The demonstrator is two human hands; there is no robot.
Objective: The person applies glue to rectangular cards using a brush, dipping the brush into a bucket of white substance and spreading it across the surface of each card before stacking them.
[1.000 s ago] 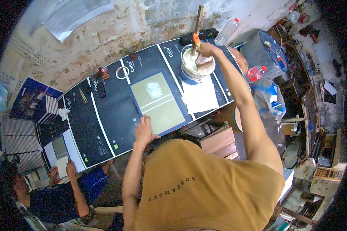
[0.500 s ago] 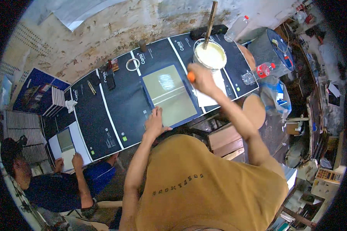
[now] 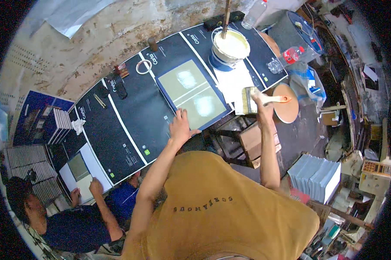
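Observation:
My right hand (image 3: 264,109) grips a wide flat paintbrush (image 3: 246,100) just off the table's near edge. Its pale bristles point left, and the orange-tipped handle sticks out to the right. Fingers spread, my left hand (image 3: 182,128) rests on the near-left edge of a dark blue cover sheet (image 3: 164,90). Two grey-green boards (image 3: 189,113) lie on that sheet with a light strip between them, and each board has a shiny whitish patch. Beyond, a white bucket (image 3: 231,55) of creamy paste stands with a wooden stick (image 3: 226,17) upright in it.
White paper (image 3: 234,82) lies under the bucket. A roll of tape (image 3: 144,66) sits left of the boards. Plastic bottles (image 3: 293,54) and a blue-lidded drum (image 3: 290,32) are at the right, near a round stool (image 3: 286,104). At left, a co-worker (image 3: 69,225) handles another cover (image 3: 78,168).
My right hand has come back from beside the bucket toward me, and the brush's bristles now show. A bright patch now appears on the nearer board. My left hand stays on the sheet's edge.

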